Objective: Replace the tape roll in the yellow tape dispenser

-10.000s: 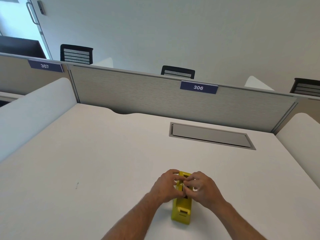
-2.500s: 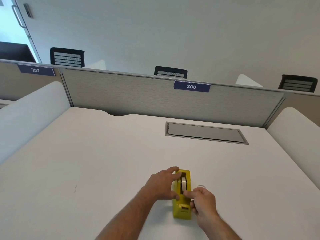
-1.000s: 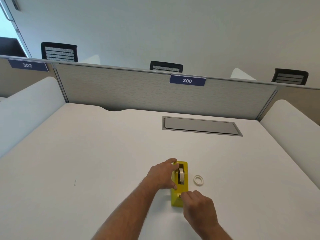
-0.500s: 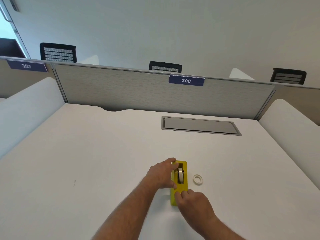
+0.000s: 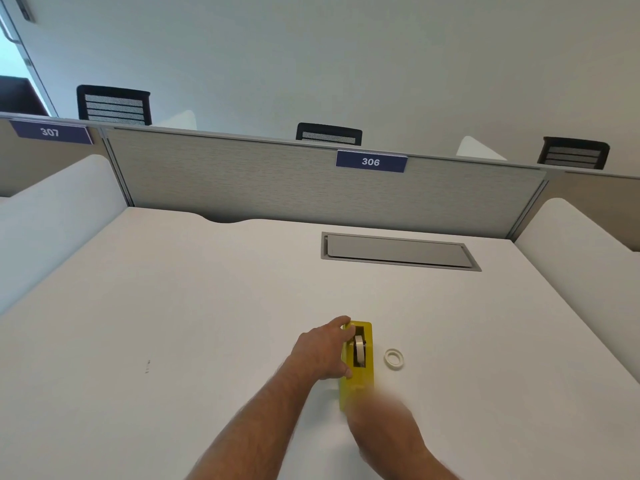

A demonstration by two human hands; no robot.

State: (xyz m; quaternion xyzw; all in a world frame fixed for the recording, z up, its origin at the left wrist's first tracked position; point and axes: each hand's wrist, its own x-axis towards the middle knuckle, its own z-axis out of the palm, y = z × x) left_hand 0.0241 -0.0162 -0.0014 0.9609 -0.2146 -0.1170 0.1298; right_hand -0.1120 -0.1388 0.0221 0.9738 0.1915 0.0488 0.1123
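Note:
The yellow tape dispenser (image 5: pixel 363 377) stands on the white desk (image 5: pixel 173 341) near its front edge, long axis pointing away from me. A pale tape roll (image 5: pixel 359 348) sits upright in its slot. My left hand (image 5: pixel 322 351) grips the dispenser's left side and far end. My right hand (image 5: pixel 377 415) is a motion blur over the dispenser's near end, and its fingers cannot be made out. A small white tape roll (image 5: pixel 393 358) lies flat on the desk just right of the dispenser.
A grey cable hatch (image 5: pixel 398 251) is set into the desk behind the dispenser. A grey partition (image 5: pixel 277 181) labelled 306 closes the back. White side panels (image 5: pixel 52 209) bound the desk left and right.
My right hand has pulled back from the dispenser's near end toward me and is now blurred. My left hand keeps its hold on the dispenser. The small roll has not moved.

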